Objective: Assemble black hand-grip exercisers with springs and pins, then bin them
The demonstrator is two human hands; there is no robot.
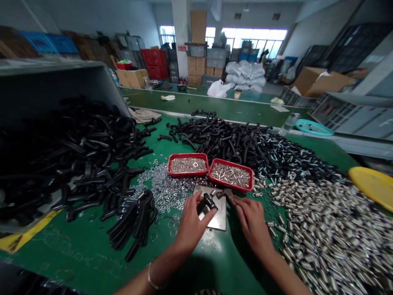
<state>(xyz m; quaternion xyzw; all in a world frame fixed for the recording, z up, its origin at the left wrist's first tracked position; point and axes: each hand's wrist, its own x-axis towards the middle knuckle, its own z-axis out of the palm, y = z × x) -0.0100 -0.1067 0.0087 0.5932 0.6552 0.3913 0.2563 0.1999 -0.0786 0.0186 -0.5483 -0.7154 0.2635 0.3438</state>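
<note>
My left hand (192,223) is closed round a black handle part (209,201), which it holds over a square metal plate (219,219). In my right hand (251,217) is a small hammer (225,194), its head over the plate's upper edge, close to the black part. Just beyond the plate stand two red trays, the left one (188,175) with tiny metal pieces and the right one (230,186) with small pins. Loose metal rings (162,188) lie to the left of the plate.
Black handles (135,221) are bunched at the left, near a large grey bin (107,82) full of more. Black parts (227,139) are heaped behind the trays. Metal cylinders (325,229) cover the right side, near a yellow lid (373,186).
</note>
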